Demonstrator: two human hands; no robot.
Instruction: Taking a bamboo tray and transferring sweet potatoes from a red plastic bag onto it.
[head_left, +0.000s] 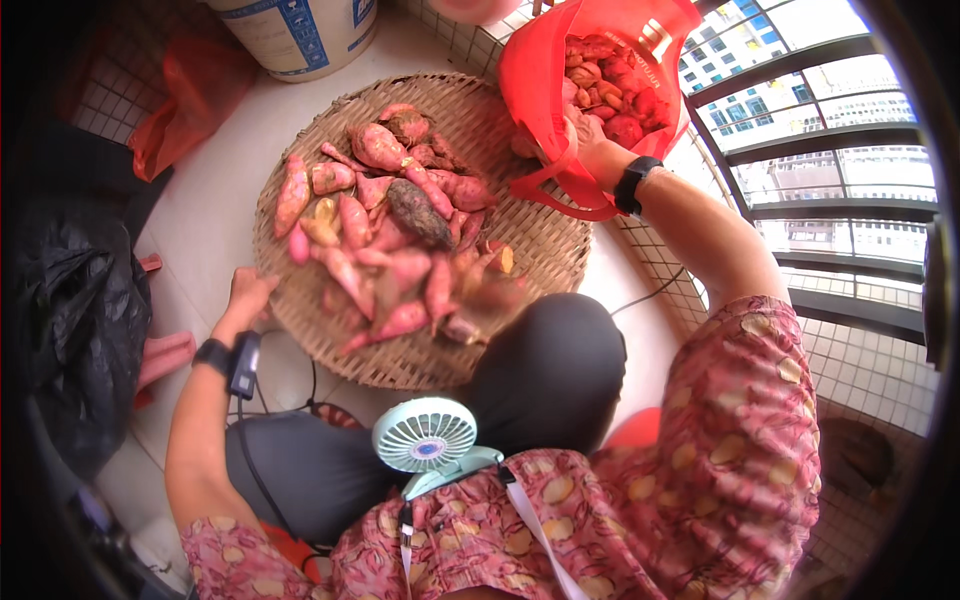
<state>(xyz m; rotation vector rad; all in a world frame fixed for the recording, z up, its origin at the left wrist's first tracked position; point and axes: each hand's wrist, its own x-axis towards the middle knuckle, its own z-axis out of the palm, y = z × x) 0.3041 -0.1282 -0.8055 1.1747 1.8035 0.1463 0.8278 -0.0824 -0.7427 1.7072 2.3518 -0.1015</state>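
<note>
A round woven bamboo tray (551, 262) stands before me with many sweet potatoes (379, 148) piled on it, some blurred. One dark, rough tuber (418, 212) lies among the pink ones. My left hand (251, 291) is at the tray's left rim; its fingertips are small and partly hidden, so its grip is unclear. My right hand (585, 135) is at the near side of a red fabric bag (529, 90) at the upper right, and the bag's edge and handle partly cover it. More sweet potatoes (622, 131) fill the bag. Whether my right fingers grip something cannot be told.
A white bucket (300, 37) stands behind the tray. An orange plastic bag (169, 120) and a black plastic bag (82, 330) are at the left. Window bars (825, 142) run along the right. A small fan (425, 442) hangs at my chest, and cables lie near my left wrist.
</note>
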